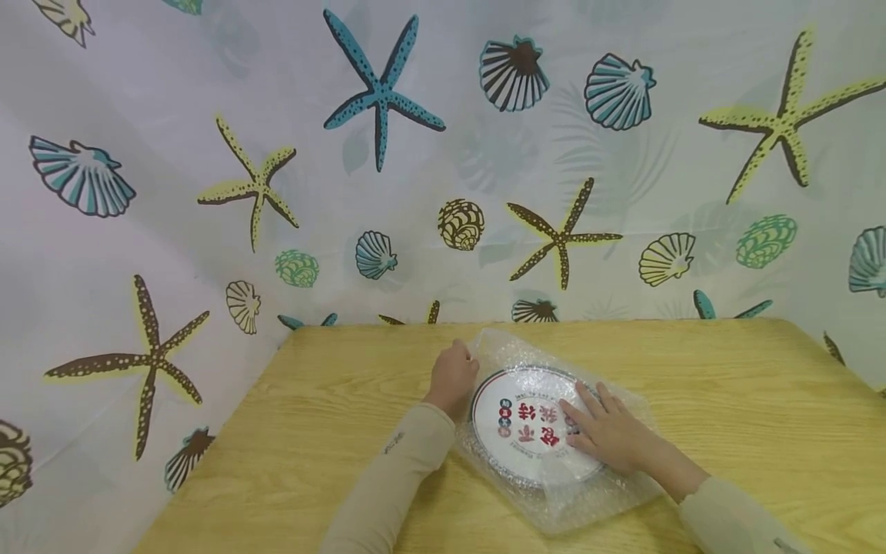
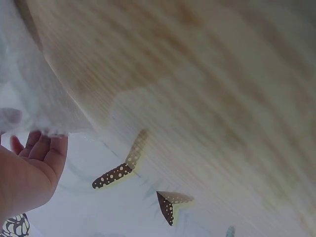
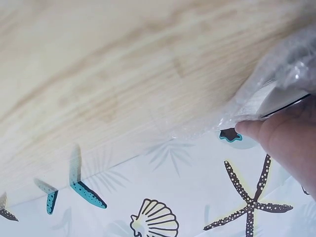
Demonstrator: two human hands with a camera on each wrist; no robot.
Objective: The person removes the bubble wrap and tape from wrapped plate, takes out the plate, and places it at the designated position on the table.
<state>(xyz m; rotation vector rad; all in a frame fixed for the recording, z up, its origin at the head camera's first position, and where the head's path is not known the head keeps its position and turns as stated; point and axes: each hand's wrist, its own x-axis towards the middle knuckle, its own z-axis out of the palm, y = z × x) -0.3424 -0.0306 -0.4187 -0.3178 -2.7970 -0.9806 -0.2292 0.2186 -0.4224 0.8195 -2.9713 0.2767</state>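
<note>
A round white plate (image 1: 484,419) with a dark rim line and red and dark lettering lies on the table, inside a sheet or bag of clear bubble wrap (image 1: 554,519). At the wrap's far left edge, my left hand (image 1: 453,377) pinches the film with curled fingers; the left wrist view shows those fingers (image 2: 57,153) at the edge of the bubble wrap (image 2: 34,89). My right hand (image 1: 616,431) rests on the plate's right side with its fingers spread. In the right wrist view, the right hand (image 3: 291,143) partly hides the plate (image 3: 281,101).
The wood-grain table (image 1: 747,415) extends around the plate on both sides. Behind it and along the left hangs a white curtain (image 1: 422,185) printed with starfish and shells, meeting the table's back edge.
</note>
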